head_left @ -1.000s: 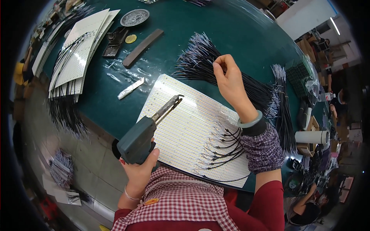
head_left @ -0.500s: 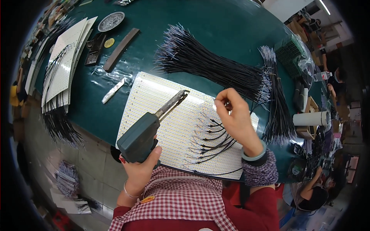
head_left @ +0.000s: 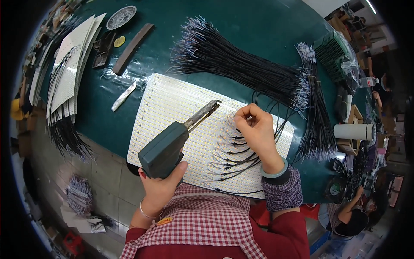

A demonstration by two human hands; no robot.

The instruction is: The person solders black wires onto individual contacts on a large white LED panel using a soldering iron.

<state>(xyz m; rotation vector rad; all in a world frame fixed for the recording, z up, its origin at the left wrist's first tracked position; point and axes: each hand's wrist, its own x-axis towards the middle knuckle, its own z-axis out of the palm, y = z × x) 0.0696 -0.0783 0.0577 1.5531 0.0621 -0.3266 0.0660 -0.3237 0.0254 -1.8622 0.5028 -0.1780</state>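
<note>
— What does the worker hold over the green table [head_left: 267, 30]?

— The left hand [head_left: 161, 183] is clenched round the grip of a grey-green soldering gun [head_left: 166, 149], whose metal tip [head_left: 213, 104] points up and right over a white LED panel [head_left: 172, 108]. The panel lies flat on the table in front of the person, its near edge against the checked apron [head_left: 202, 224].

— And the other hand?

— The right hand [head_left: 256, 131] rests on the right part of the panel, thumb and fingertips pinched on the end of a thin black wire [head_left: 276, 103], just beside the gun's tip. Below the hand, a row of short black leads [head_left: 233, 157] fans out across the panel's right side. A pale green bangle [head_left: 276, 172] sits on that wrist, above a patterned cuff.

— What else lies about?

— A large bundle of black wires [head_left: 241, 64] lies on the table beyond the panel, a second bundle [head_left: 317, 112] runs down its right side. To the left stands a stack of white panels [head_left: 69, 73], with a round metal dish [head_left: 120, 17], a dark bar [head_left: 133, 47] and a small silver stick [head_left: 123, 96] near it. A white roll [head_left: 353, 131] lies at the right edge.
</note>
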